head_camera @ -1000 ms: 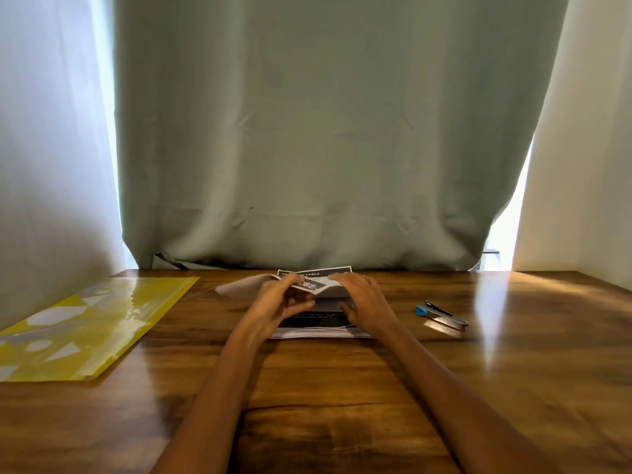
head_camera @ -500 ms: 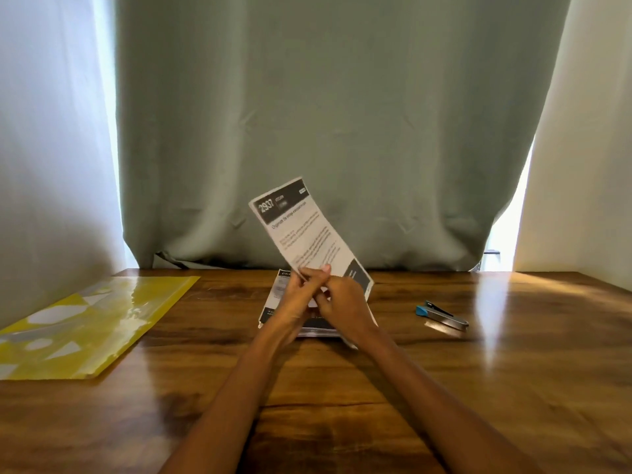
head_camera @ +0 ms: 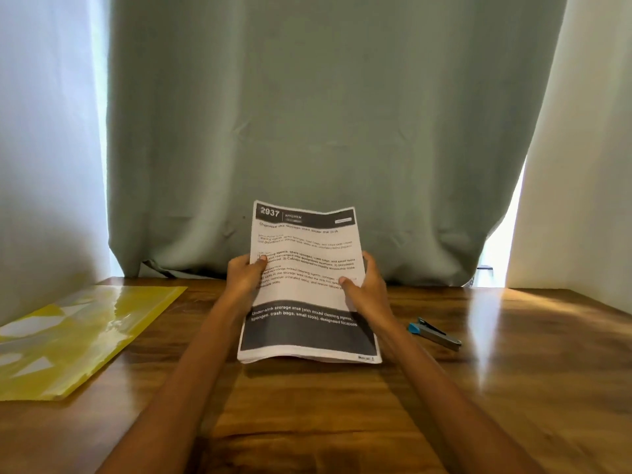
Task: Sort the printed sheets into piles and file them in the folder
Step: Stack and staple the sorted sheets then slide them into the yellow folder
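Above the wooden table (head_camera: pixel 513 388), both hands hold a stack of white printed sheets with dark header bands (head_camera: pixel 304 289), tilted up, its lower edge near the tabletop. Left hand (head_camera: pixel 244 277) grips the left edge, thumb on the front; right hand (head_camera: pixel 367 285) grips the right edge likewise. Glossy yellow plastic folder (head_camera: pixel 78 336) lies flat far left. Blue-and-grey stapler (head_camera: pixel 434 333) rests just right.

We can't read the small print on the printed sheets (head_camera: pixel 307 268), too blurry. The yellow folder (head_camera: pixel 68 340) runs off the left edge.
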